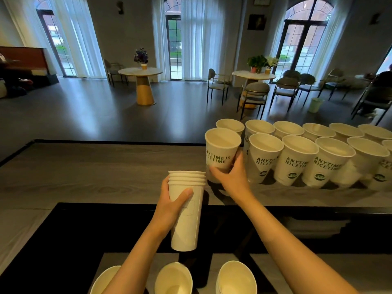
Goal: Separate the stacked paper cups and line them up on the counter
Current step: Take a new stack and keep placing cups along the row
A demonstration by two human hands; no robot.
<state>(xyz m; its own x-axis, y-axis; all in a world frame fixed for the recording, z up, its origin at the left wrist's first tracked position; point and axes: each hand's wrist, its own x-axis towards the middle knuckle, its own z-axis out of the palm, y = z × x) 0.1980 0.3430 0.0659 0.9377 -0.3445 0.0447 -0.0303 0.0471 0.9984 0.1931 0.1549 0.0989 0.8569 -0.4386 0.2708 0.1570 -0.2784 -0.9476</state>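
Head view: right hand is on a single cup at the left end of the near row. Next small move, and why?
Probably let go of that cup and bring the right hand back to the stack. The cup appears to stand on the counter in line with the near row, and the left hand holds a stack showing several rims, so more cups need peeling off.

A single head-worn wide-angle view looks forward and down across the counter (pixel 89 166) — close on both forearms at the bottom edge, the café room stretching far behind — with no second view.
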